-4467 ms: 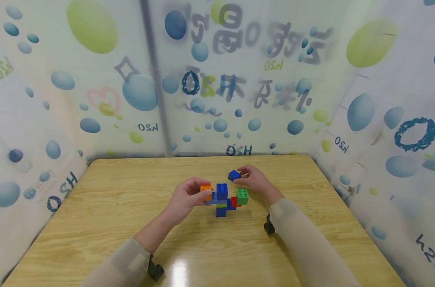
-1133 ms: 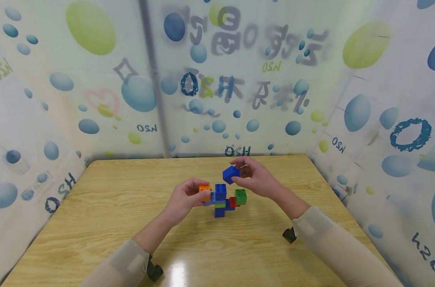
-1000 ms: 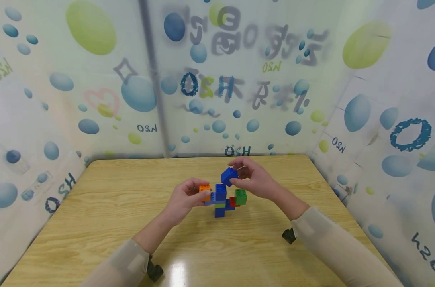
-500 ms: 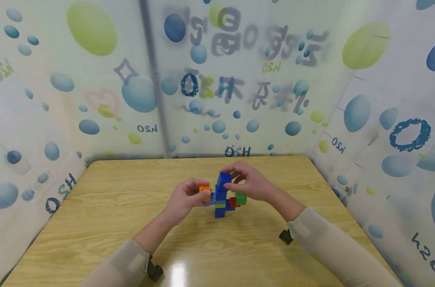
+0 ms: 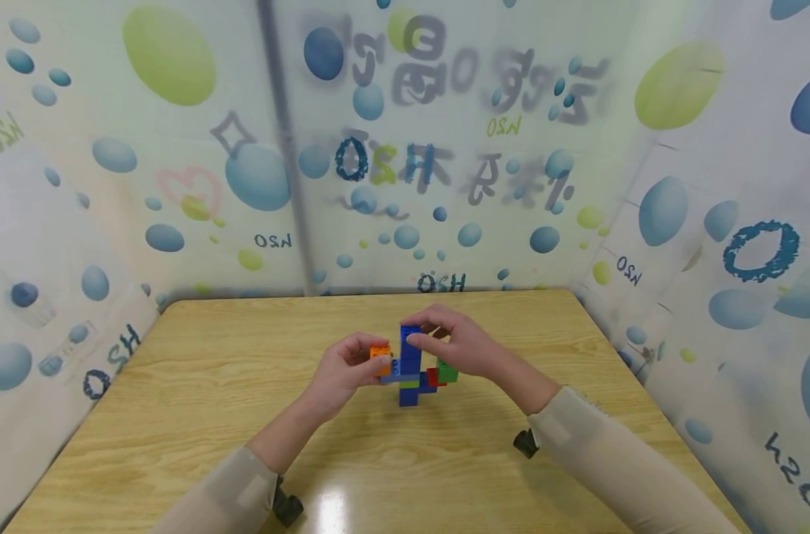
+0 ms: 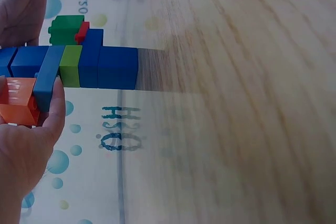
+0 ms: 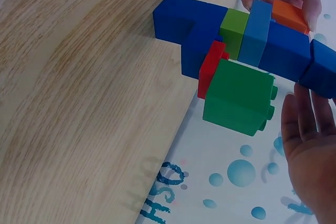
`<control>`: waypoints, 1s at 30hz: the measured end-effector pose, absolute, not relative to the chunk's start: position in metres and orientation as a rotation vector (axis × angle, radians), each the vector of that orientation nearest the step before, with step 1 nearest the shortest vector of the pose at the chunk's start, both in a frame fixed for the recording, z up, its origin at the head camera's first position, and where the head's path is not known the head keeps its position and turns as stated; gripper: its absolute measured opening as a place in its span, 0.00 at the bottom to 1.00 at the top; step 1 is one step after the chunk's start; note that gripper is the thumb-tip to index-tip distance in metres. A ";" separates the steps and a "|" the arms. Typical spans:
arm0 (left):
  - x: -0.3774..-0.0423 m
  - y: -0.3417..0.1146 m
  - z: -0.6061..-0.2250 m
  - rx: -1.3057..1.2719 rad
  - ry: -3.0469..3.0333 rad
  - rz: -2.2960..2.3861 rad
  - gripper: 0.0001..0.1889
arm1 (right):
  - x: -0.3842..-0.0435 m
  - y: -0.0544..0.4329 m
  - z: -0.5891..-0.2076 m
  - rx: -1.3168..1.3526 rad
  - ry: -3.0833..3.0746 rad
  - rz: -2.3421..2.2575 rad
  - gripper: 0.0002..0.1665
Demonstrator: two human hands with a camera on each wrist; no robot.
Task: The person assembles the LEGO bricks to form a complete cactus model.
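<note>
A toy block tower stands upright mid-table, its bottom blue block (image 5: 408, 397) on the wood. Above it come more blue, a lime block (image 7: 233, 31) and a lighter blue block (image 7: 255, 32) reaching out to the left. My left hand (image 5: 338, 372) pinches the orange block (image 5: 380, 360) on that arm, thumb in front. At the tower's top, my right hand (image 5: 461, 345) holds a blue block (image 7: 322, 69) between thumb and fingers; it lines up over the blue block (image 7: 286, 51) below. A green block (image 7: 239, 97) on a red block (image 7: 211, 69) juts out right.
The wooden table (image 5: 231, 400) extends around the tower on every side. Patterned curtain walls (image 5: 378, 259) rise behind its far edge and at both sides. Black wrist mounts show under the left sleeve (image 5: 225, 489) and the right sleeve (image 5: 618, 452).
My right hand has brought the blue block from behind the tower leftward and down onto its top, and the block has gone from tilted to straight. My left hand keeps its hold on the orange block.
</note>
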State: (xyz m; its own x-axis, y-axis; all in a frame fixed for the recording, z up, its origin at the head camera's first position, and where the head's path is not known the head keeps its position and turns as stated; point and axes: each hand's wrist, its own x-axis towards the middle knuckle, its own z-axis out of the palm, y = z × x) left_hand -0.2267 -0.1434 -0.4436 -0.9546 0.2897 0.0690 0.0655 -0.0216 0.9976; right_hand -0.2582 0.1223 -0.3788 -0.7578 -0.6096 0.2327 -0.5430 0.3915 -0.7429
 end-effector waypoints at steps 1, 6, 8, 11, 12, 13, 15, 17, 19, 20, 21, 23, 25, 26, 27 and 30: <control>-0.227 -0.143 -0.444 0.382 2.080 2.103 0.18 | -0.258 0.122 -0.380 -1.054 2.558 -1.326 0.20; -0.226 -0.142 -0.442 0.388 2.083 2.101 0.18 | -0.258 0.121 -0.383 -1.012 2.550 -1.383 0.19; -0.226 -0.142 -0.442 0.392 2.086 2.101 0.18 | -0.257 0.121 -0.383 -0.995 2.542 -1.400 0.19; -0.226 -0.142 -0.443 0.395 2.083 2.104 0.18 | -0.255 0.121 -0.383 -0.972 2.542 -1.410 0.20; -0.226 -0.143 -0.443 0.395 2.083 2.102 0.18 | -0.255 0.121 -0.383 -0.965 2.544 -1.410 0.20; -0.226 -0.143 -0.443 0.395 2.083 2.101 0.19 | -0.254 0.120 -0.383 -0.957 2.547 -1.408 0.20; -0.227 -0.143 -0.444 0.390 2.081 2.099 0.19 | -0.254 0.120 -0.384 -0.943 2.552 -1.400 0.20; -0.227 -0.143 -0.444 0.387 2.081 2.095 0.20 | -0.254 0.119 -0.384 -0.929 2.556 -1.394 0.19; -0.227 -0.143 -0.445 0.381 2.082 2.091 0.22 | -0.254 0.119 -0.385 -0.917 2.556 -1.394 0.19; -0.227 -0.143 -0.445 0.380 2.084 2.090 0.21 | -0.254 0.119 -0.385 -0.914 2.555 -1.395 0.19; -0.227 -0.143 -0.445 0.382 2.085 2.091 0.21 | -0.255 0.119 -0.385 -0.915 2.554 -1.398 0.19; -0.227 -0.143 -0.445 0.383 2.091 2.090 0.20 | -0.256 0.119 -0.386 -0.919 2.549 -1.407 0.19; -0.227 -0.143 -0.445 0.381 2.091 2.094 0.19 | -0.257 0.119 -0.387 -0.925 2.540 -1.416 0.19; -0.227 -0.143 -0.445 0.382 2.094 2.094 0.19 | -0.257 0.119 -0.388 -0.930 2.535 -1.420 0.19; -0.227 -0.143 -0.444 0.382 2.093 2.096 0.19 | -0.258 0.119 -0.388 -0.934 2.534 -1.423 0.19; -0.227 -0.143 -0.444 0.382 2.085 2.103 0.19 | -0.258 0.119 -0.388 -0.941 2.541 -1.413 0.19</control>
